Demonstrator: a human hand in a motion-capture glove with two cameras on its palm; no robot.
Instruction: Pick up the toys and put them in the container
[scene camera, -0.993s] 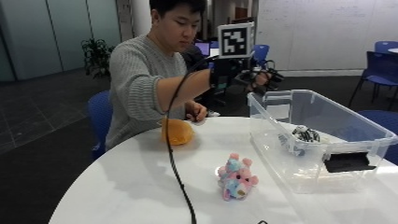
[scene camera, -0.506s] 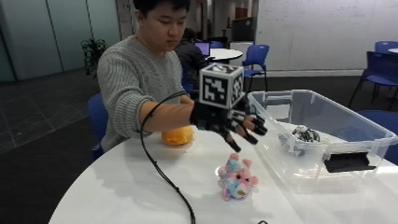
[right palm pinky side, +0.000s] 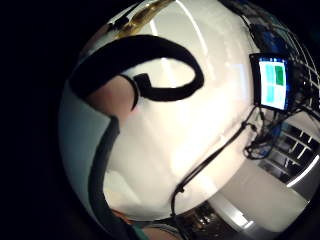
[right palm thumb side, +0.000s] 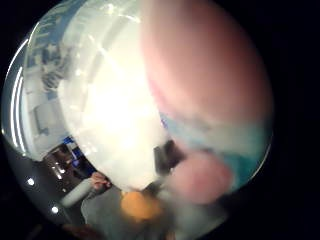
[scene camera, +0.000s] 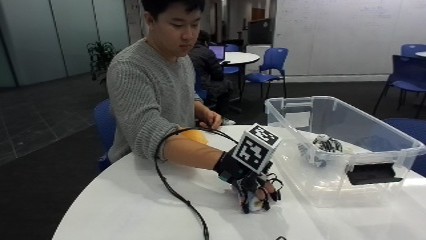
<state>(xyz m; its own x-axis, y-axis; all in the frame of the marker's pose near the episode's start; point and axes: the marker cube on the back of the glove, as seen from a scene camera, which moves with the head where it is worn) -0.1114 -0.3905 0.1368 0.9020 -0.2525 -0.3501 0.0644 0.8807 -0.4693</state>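
Outside view: gloved right hand grips one pink toy on the worktop. One orange toy sits farther back; one clear container stands right.

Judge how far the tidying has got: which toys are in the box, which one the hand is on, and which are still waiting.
Done: one striped toy already lies in the clear box. In hand: the gloved right hand is down on the pink and blue plush toy on the white table, fingers curled over it; it is not lifted yet. Left: the orange toy behind the forearm sits on the table.
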